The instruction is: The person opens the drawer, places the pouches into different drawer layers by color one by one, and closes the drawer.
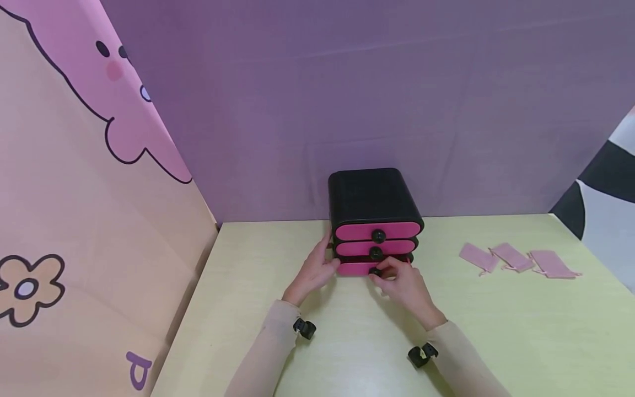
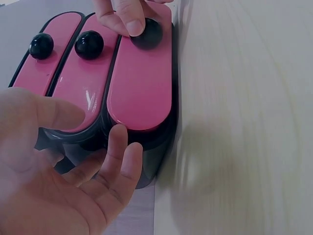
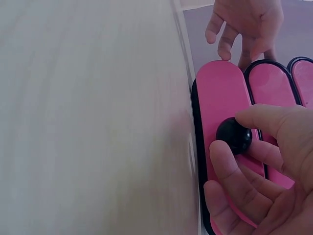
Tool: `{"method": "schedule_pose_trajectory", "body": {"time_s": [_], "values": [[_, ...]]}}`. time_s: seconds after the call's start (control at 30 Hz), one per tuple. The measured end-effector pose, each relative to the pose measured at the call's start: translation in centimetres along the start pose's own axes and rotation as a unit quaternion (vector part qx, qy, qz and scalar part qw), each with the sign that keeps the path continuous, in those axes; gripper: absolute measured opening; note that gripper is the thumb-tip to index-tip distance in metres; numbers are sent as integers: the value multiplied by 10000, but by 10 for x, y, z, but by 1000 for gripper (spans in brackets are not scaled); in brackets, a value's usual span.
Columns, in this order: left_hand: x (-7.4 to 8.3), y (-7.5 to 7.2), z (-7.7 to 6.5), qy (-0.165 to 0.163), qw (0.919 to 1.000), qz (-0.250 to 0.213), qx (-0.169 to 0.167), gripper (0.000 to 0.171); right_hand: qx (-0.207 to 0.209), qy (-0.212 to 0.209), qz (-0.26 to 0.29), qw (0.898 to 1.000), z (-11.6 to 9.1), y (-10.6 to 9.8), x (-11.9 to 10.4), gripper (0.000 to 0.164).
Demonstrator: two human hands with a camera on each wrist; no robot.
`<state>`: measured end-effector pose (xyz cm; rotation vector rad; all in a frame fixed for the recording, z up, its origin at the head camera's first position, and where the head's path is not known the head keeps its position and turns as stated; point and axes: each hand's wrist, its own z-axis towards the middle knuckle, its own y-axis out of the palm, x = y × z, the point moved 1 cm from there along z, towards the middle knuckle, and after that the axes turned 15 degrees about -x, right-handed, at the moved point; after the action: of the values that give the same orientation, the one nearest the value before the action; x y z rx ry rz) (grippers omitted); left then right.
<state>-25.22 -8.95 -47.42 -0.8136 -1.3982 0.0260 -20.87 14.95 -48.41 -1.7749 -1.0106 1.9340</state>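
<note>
A small black cabinet (image 1: 374,194) with three stacked pink drawers stands against the purple backdrop. Each drawer front carries a round black knob. My right hand (image 1: 404,289) pinches the knob (image 3: 234,135) of the bottom drawer (image 2: 142,83) between thumb and fingers. At the cabinet's left side, my left hand (image 1: 316,270) rests with its fingers against the side and the thumb near the drawer fronts. The middle drawer (image 1: 352,248) and top drawer (image 1: 354,230) look closed. Whether the bottom drawer is slightly out, I cannot tell; its inside is hidden.
Three pink drawstring pouches (image 1: 510,258) lie in a row on the pale table (image 1: 347,353), right of the cabinet. A purple cloth backdrop (image 1: 372,99) rises behind the table's back edge. A printed panel (image 1: 99,220) stands along the left side.
</note>
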Motion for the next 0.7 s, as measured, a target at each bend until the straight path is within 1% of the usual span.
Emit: {"method": "schedule_pose_trajectory", "body": {"time_s": [0.13,0.23,0.4,0.57,0.7], "values": [[1,0,-1,-74,10000,37,-25,84,-37,3,58,10000,-3,0,-1,22],[0,-1,-1,-60,10000,21,-26,85,-68,-19,65,10000,-6,1,-2,22],[-1,-1,-1,58,10000,-36,-26,89,-98,-72,-8,9999,-11,0,-3,21],[-1,-1,0,196,9998,-91,-43,94,-174,-75,46,9998,-14,0,-3,21],[-1,-1,0,194,9996,-187,-50,97,-224,-42,102,9997,-16,0,-3,21]]}}
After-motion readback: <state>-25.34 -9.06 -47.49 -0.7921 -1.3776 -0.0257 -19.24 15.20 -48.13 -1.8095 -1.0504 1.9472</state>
